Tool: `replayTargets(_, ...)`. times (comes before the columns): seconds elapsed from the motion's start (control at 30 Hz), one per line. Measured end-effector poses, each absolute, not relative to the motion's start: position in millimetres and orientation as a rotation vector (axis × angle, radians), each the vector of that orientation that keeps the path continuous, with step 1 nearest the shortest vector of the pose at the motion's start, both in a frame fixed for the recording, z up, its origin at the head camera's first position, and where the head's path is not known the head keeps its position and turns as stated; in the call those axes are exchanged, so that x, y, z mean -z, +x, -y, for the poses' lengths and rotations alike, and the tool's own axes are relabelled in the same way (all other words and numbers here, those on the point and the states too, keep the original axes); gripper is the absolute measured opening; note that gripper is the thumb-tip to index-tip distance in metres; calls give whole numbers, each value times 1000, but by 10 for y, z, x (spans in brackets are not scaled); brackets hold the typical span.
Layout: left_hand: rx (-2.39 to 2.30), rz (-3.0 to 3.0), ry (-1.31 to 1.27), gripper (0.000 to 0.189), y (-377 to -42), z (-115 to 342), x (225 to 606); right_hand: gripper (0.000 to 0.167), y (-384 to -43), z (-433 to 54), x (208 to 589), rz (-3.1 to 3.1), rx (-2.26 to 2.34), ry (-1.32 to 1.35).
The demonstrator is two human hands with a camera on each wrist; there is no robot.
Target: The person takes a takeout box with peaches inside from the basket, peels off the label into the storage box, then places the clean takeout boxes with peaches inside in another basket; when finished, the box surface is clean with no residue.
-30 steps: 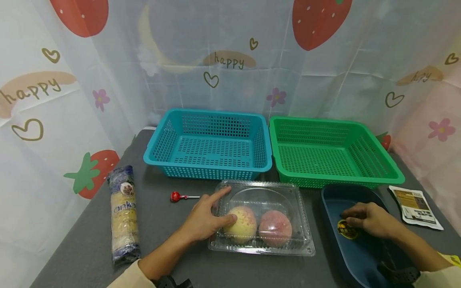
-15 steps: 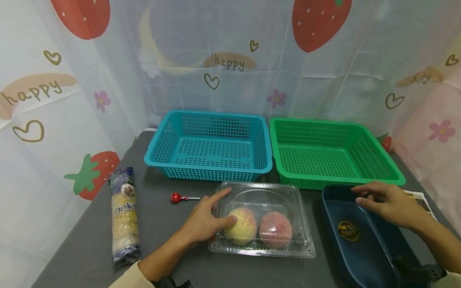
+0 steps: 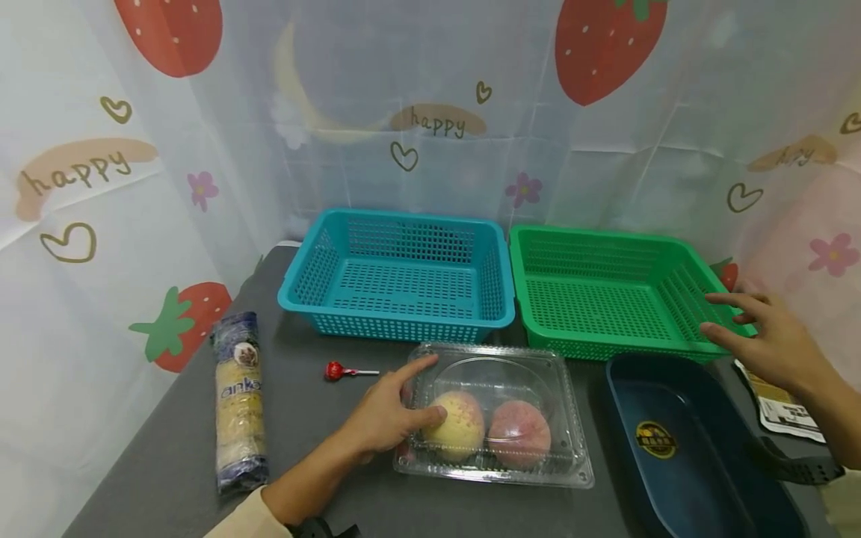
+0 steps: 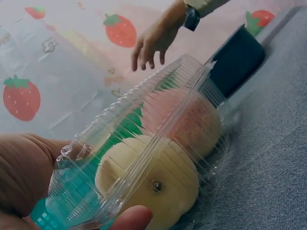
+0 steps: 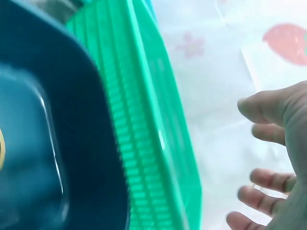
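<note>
A clear plastic clamshell box (image 3: 498,366) lies on the grey table, its lid down over a yellow peach (image 3: 457,426) and a pink peach (image 3: 519,433). My left hand (image 3: 386,411) rests on the box's left end, index finger and thumb extended over the lid; its other fingers are mostly hidden. In the left wrist view the thumb touches the plastic beside the yellow peach. Raised at the right, my right hand (image 3: 773,340) has spread fingers and holds nothing. It hovers near the right end of the green basket (image 3: 605,347), above a flat packet (image 3: 783,407).
A dark blue tray (image 3: 699,433) with a round gold sticker stands right of the box. The blue basket (image 3: 397,306) is behind, beside the green one. A lollipop (image 3: 334,370) and a long noodle pack (image 3: 241,403) lie at the left. A printed curtain surrounds the table.
My right hand has lifted out of the dark blue tray and moved up and right past its edge, fingers spreading. The left hand stays on the box. The head view has shifted slightly.
</note>
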State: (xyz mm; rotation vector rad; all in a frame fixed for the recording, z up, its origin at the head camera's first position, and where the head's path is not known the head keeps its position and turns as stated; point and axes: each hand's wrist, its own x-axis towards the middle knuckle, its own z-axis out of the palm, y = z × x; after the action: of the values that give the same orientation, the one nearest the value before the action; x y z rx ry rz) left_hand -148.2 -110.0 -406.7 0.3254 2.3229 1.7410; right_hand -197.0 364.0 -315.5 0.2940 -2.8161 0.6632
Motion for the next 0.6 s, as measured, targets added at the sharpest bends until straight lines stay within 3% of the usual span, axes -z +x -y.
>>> replayTargets(0.6, -1812, -2118, 353, 77, -1558, 1160, 4046, 77, -2314, -4162, 3549, 3069, -722, 232)
